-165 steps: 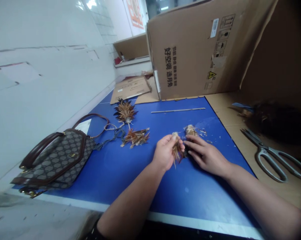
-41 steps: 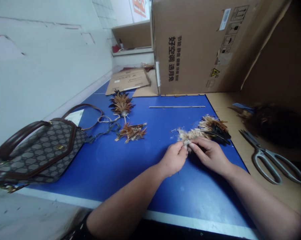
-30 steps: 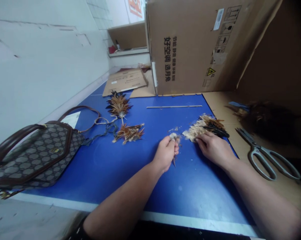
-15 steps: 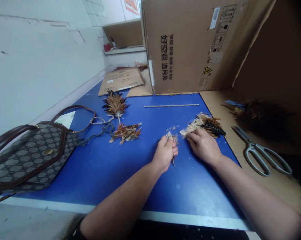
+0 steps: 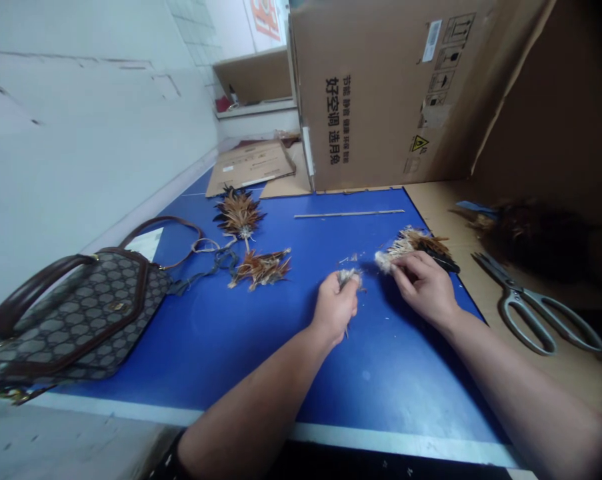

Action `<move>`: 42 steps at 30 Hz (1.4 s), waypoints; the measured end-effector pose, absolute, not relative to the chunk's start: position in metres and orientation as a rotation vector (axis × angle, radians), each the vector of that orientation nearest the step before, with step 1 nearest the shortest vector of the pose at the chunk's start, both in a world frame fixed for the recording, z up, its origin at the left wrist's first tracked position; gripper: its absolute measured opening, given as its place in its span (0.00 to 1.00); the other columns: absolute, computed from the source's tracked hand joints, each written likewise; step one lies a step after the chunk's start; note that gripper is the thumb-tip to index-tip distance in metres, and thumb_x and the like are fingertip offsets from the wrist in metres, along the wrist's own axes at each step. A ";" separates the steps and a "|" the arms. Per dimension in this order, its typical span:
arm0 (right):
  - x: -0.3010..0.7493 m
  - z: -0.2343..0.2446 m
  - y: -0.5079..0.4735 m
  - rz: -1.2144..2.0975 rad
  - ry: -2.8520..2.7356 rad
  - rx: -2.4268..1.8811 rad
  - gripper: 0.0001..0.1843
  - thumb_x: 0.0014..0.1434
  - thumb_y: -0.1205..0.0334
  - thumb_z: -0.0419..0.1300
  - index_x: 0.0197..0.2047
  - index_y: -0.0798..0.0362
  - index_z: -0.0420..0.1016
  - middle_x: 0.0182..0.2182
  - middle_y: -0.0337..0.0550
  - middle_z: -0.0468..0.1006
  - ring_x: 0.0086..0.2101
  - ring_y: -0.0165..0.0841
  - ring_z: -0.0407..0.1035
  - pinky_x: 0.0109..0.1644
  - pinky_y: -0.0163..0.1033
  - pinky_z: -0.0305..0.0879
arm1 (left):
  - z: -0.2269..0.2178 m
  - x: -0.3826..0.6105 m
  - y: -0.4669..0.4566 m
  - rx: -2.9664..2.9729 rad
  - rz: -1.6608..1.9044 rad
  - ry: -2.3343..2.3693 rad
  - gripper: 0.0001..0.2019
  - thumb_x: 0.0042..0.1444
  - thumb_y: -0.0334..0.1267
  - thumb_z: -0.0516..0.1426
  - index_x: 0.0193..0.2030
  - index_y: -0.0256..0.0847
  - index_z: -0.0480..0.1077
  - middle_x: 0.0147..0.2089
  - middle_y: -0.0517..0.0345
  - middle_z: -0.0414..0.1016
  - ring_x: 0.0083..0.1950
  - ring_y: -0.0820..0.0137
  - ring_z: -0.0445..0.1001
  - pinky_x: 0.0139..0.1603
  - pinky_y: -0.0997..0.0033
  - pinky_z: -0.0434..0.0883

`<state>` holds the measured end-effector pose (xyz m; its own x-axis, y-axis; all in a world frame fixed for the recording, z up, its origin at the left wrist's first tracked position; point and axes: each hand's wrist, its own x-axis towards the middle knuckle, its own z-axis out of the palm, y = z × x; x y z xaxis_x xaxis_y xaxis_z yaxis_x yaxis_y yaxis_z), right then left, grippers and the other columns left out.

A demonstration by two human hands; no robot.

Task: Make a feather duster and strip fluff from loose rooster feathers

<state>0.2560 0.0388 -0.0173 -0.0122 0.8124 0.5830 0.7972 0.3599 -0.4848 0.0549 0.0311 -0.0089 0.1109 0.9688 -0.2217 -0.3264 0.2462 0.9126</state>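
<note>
My left hand (image 5: pixel 337 305) is closed around a small bunch of feathers (image 5: pixel 349 276); its pale fluffy ends stick out above the fingers and a dark tip shows below. To the right, my right hand (image 5: pixel 425 287) is closed, thumb and finger pinching pale feather fluff (image 5: pixel 382 261). Just beyond that hand lies a bundle of brown, cream and black feathers (image 5: pixel 433 244), partly covered by it. On the left of the blue tabletop rest a brown feather duster head (image 5: pixel 238 215) on a short stem and a loose clump of brown feathers (image 5: pixel 261 269).
A patterned handbag (image 5: pixel 95 310) stands at the left, beside a grey cloth strip (image 5: pixel 205 270). A thin stick (image 5: pixel 349 214) lies near a large cardboard box (image 5: pixel 381 100). Scissors (image 5: pixel 523 303) and a dark feather heap (image 5: pixel 541 240) are on cardboard at the right.
My right hand has drawn slightly back from the feather bundle, with fluff now showing at its fingertips. In my left hand, more of the fluffy ends shows. The view has shifted slightly.
</note>
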 end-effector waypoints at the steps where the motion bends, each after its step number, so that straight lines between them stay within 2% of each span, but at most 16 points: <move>1: 0.257 -0.018 0.039 0.066 -1.738 -1.395 0.07 0.67 0.57 0.59 0.41 0.49 0.77 0.39 0.44 0.81 0.38 0.37 0.77 0.45 0.40 0.71 | -0.009 0.055 0.031 0.832 1.125 1.030 0.21 0.54 0.51 0.68 0.35 0.43 0.60 0.20 0.74 0.52 0.18 0.81 0.52 0.19 0.78 0.48; 4: 0.259 -0.022 0.040 0.253 -1.604 -1.450 0.08 0.69 0.55 0.57 0.43 0.49 0.74 0.27 0.39 0.79 0.27 0.34 0.73 0.36 0.39 0.70 | -0.010 0.056 0.029 0.867 1.107 1.067 0.20 0.55 0.51 0.67 0.36 0.43 0.62 0.20 0.73 0.53 0.17 0.81 0.52 0.18 0.78 0.48; 6: 0.261 -0.026 0.042 0.331 -1.561 -1.471 0.08 0.69 0.55 0.57 0.43 0.50 0.72 0.25 0.38 0.77 0.24 0.33 0.71 0.32 0.38 0.68 | -0.010 0.057 0.028 0.878 1.094 1.075 0.20 0.55 0.52 0.66 0.36 0.42 0.63 0.19 0.73 0.53 0.17 0.81 0.52 0.18 0.78 0.47; 14: 0.268 -0.030 0.048 0.224 -1.569 -1.447 0.09 0.68 0.56 0.57 0.46 0.51 0.73 0.36 0.45 0.82 0.32 0.36 0.76 0.40 0.40 0.72 | -0.015 0.059 0.025 0.926 1.061 1.080 0.20 0.55 0.54 0.67 0.36 0.41 0.66 0.19 0.73 0.54 0.17 0.81 0.52 0.18 0.79 0.49; 19: 0.261 -0.028 0.042 0.204 -1.679 -1.354 0.08 0.70 0.58 0.56 0.48 0.51 0.74 0.39 0.46 0.83 0.36 0.36 0.78 0.44 0.41 0.74 | -0.020 0.060 0.026 0.909 1.064 1.023 0.23 0.57 0.59 0.64 0.39 0.38 0.70 0.19 0.73 0.52 0.17 0.81 0.51 0.18 0.78 0.49; 25: 0.250 -0.028 0.035 0.089 -1.819 -1.242 0.09 0.70 0.63 0.56 0.51 0.51 0.72 0.42 0.47 0.82 0.41 0.37 0.79 0.48 0.41 0.75 | -0.021 0.068 0.024 0.818 1.033 0.914 0.26 0.56 0.61 0.65 0.43 0.38 0.70 0.21 0.74 0.51 0.18 0.82 0.48 0.18 0.78 0.49; 32: 0.243 -0.030 0.031 0.113 -1.956 -1.206 0.12 0.71 0.63 0.54 0.56 0.50 0.70 0.47 0.51 0.82 0.46 0.41 0.79 0.53 0.46 0.75 | -0.019 0.086 0.017 0.760 1.045 0.845 0.28 0.50 0.60 0.69 0.34 0.43 0.59 0.20 0.75 0.50 0.18 0.82 0.48 0.18 0.77 0.47; 42: 0.240 -0.031 0.028 0.153 -1.927 -1.207 0.13 0.72 0.63 0.53 0.57 0.50 0.71 0.48 0.52 0.82 0.47 0.42 0.79 0.54 0.47 0.75 | -0.018 0.079 0.024 0.730 1.085 0.872 0.29 0.50 0.57 0.70 0.30 0.44 0.54 0.20 0.75 0.48 0.17 0.84 0.46 0.19 0.77 0.44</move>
<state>0.2396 0.0282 -0.0306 -0.1879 0.7900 0.5835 0.6880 0.5299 -0.4958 0.0794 0.0238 -0.0177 0.2148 0.9483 -0.2338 -0.4327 0.3070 0.8477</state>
